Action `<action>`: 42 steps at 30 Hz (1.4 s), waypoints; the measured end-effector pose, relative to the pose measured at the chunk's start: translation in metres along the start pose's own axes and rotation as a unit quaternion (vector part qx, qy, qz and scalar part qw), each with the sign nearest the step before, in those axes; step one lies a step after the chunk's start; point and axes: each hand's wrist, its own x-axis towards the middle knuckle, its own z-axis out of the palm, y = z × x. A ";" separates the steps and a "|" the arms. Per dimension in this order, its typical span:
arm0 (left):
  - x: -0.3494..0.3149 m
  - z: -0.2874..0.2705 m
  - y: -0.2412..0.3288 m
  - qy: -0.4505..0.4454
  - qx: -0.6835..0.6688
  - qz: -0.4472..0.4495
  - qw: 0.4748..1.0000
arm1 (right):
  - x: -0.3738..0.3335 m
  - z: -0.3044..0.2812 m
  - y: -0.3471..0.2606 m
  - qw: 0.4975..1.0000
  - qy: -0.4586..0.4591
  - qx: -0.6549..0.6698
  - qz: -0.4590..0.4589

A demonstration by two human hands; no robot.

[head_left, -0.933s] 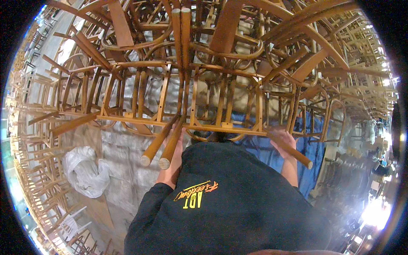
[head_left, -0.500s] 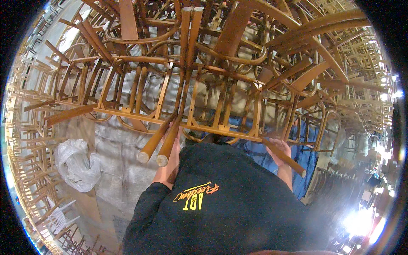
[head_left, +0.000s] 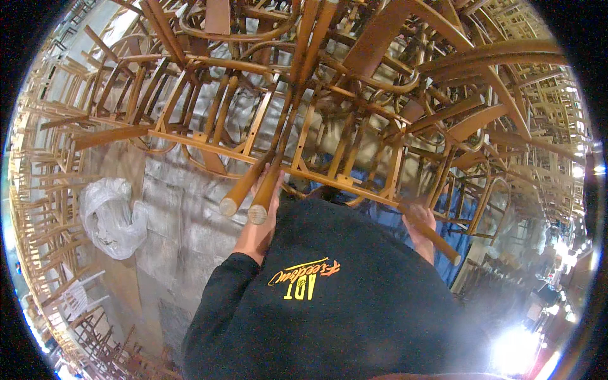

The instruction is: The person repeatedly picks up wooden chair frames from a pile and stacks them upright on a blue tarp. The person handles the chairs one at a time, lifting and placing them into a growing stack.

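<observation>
In front of me, wooden chair frames lie on their sides, joined in a row by a long seat rail [head_left: 221, 150]. Two round legs [head_left: 270, 190] point side by side toward me. My left hand [head_left: 270, 215] is closed round this pair from below, its fingertips showing between them. Farther right, another chair leg [head_left: 437, 239] sticks out toward me. Around its base my right hand [head_left: 429, 218] is closed, with some fingers hidden behind the wood. Black sleeves cover both my arms.
More brown chair frames with curved backs [head_left: 380, 38] are piled beyond, and stacks of pale frames [head_left: 544, 120] line both sides. A clear plastic bag [head_left: 111, 218] lies on the grey floor covering at left. Blue sheeting [head_left: 449, 259] shows behind my right hand.
My view has shifted and tilted, so the row of frames appears higher and farther right. Both hands keep their hold on the same legs.
</observation>
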 end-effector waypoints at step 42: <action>-0.021 0.023 0.025 -0.031 -0.085 -0.164 0.982 | -0.102 0.041 -0.004 0.946 0.161 -0.119 -0.255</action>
